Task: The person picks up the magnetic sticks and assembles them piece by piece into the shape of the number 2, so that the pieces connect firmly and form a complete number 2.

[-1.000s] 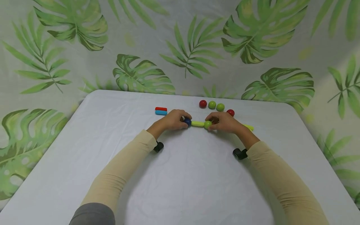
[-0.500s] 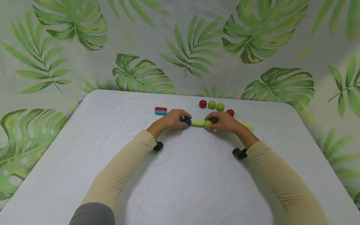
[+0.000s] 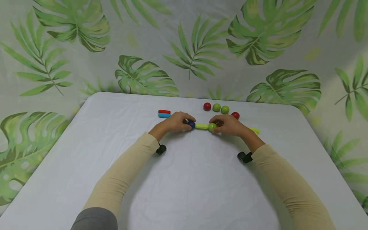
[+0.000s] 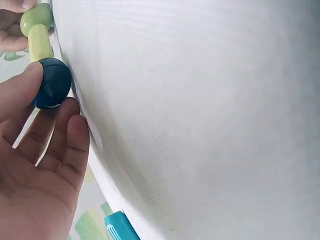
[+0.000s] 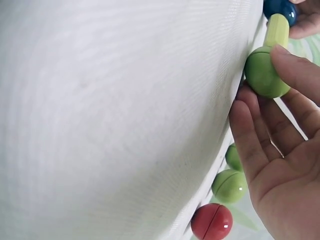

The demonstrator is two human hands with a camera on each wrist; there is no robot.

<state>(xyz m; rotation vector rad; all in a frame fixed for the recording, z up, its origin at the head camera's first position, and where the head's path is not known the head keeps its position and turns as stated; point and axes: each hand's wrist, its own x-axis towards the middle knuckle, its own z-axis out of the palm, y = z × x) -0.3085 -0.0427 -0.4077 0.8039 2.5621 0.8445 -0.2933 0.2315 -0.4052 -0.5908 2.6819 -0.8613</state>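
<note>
A short yellow-green rod [image 3: 202, 126] joins a dark blue ball [image 4: 55, 83] at its left end to a green ball [image 5: 263, 72] at its right end. My left hand [image 3: 177, 122] pinches the blue ball between thumb and fingers. On the other side my right hand [image 3: 228, 124] grips the green ball in the same way. The piece lies low over the white tablecloth; whether it touches the cloth I cannot tell. Part of each ball is covered by the fingers.
Left of my left hand lie a red rod [image 3: 164, 111] and a blue rod [image 3: 164, 115], side by side. Behind the right hand are a red ball [image 3: 207, 106], two green balls [image 3: 225, 109] and another red ball [image 3: 235, 115]. Yellow-green rods [image 3: 254, 130] lie partly hidden beyond the right wrist.
</note>
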